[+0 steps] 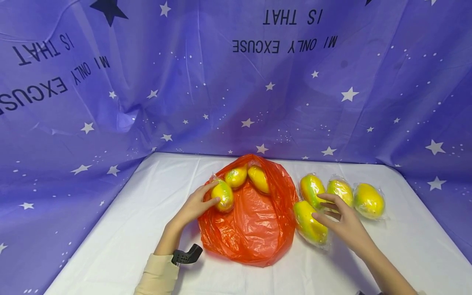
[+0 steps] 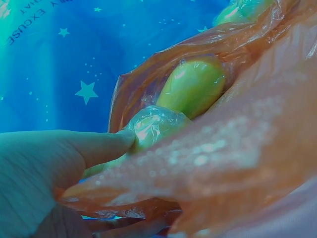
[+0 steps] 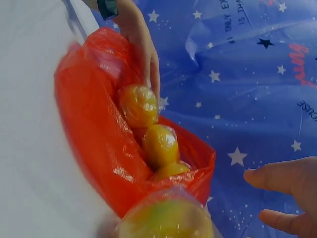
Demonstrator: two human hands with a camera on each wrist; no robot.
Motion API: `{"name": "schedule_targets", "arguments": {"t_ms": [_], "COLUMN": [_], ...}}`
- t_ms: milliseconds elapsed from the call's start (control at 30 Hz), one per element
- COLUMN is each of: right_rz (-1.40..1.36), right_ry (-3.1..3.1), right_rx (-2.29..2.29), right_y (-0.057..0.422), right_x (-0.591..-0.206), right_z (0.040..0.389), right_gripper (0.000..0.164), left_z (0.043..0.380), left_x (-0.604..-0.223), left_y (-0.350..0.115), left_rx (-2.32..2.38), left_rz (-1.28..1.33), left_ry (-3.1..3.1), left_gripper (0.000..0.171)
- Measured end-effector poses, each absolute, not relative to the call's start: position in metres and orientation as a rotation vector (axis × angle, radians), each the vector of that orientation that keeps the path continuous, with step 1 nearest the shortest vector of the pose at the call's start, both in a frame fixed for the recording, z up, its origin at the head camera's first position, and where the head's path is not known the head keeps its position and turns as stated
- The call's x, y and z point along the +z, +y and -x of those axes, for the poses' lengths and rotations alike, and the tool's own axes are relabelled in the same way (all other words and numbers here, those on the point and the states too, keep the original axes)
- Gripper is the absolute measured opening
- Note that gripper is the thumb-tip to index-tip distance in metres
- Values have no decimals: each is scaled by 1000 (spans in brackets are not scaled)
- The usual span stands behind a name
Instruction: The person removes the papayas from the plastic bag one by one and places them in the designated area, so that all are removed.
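Observation:
A red plastic bag (image 1: 258, 225) lies with its mouth spread wide. At its left rim my left hand (image 1: 192, 208) holds a mango (image 1: 222, 198) in clear wrap between thumb and fingers; part of that hand is hidden by bag film in the left wrist view. Two more mangoes, one round-ended (image 1: 236, 177) and one slanted (image 1: 259, 179), rest at the bag's back. Right of the bag, my right hand (image 1: 346, 227) reaches over a wrapped mango (image 1: 309, 223) with fingers spread. In the right wrist view, its fingertips (image 3: 255, 177) stand apart from the nearest mango (image 3: 168, 220).
Behind the right hand sit three wrapped mangoes: one by the bag (image 1: 311, 186), one in the middle (image 1: 340, 188) and one at the far right (image 1: 369, 200). A white cloth (image 1: 121, 229) covers the table. Purple star-printed sheeting (image 1: 221, 82) hangs behind and at both sides.

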State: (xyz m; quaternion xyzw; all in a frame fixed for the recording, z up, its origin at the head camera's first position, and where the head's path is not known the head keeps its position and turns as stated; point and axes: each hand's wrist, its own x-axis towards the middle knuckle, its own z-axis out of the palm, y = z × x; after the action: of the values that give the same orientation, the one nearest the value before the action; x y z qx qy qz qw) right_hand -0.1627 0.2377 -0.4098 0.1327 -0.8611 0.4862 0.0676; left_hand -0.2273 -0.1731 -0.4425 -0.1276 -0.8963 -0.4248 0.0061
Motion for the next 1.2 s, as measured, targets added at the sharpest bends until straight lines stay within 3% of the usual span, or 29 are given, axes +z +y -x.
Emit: {"name": "schedule_targets", "arguments": {"t_ms": [500,1200], "right_rz": [-548,-552], "right_ry": [-2542,-2651], "right_rx": [1584,1705], "right_y": [202,126], "right_x": [-411,-423], "right_z": [180,199], "right_gripper": [41,41], "left_z": [227,228], "left_x": [-443,-443], "left_y": [-174,-172], "left_rx": [-1317,-1335], "left_rz": [427,442], "left_ry": [-2792,-2800], "left_gripper": [56,57]}}
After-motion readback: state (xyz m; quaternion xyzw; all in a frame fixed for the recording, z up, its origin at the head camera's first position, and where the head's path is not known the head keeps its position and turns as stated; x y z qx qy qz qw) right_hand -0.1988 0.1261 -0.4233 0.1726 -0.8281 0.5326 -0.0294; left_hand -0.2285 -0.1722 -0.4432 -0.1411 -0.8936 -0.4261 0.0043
